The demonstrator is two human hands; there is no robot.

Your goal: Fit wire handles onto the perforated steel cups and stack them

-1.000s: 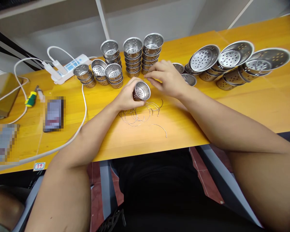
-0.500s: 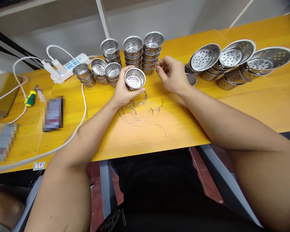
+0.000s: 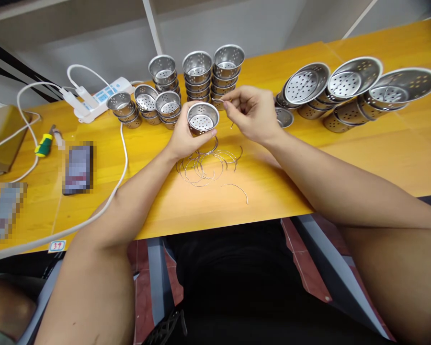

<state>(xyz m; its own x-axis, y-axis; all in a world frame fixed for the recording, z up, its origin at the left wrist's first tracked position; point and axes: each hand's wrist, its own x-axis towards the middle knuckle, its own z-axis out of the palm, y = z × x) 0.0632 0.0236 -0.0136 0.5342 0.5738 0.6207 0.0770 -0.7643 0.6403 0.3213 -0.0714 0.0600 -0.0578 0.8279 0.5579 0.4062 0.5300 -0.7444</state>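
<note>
My left hand (image 3: pixel 182 134) is closed around a small perforated metal cup (image 3: pixel 203 123), its open rim tilted up toward me. To the right, my right hand (image 3: pixel 251 114) pinches a thin metal wire (image 3: pixel 218 100) between thumb and fingers; one end points at the cup's rim, and most of it is hidden by the hand. Below the cup lies a loose tangle of curved wires (image 3: pixel 201 178), with a single bent wire (image 3: pixel 241 189) nearer the table edge. Just behind both hands stand stacks of similar perforated cups (image 3: pixel 197 72).
Larger stacked perforated cups (image 3: pixel 348 86) stand at the right. On the left are a power strip (image 3: pixel 104 98) with a white cable (image 3: pixel 125 153), a green-handled screwdriver (image 3: pixel 44 145) and a blurred phone-like device (image 3: pixel 78 167). A person's bare limb shows at lower left.
My right hand has moved slightly left, bringing the pinched wire close to the cup's rim. The held cup has shifted a little to the right.
</note>
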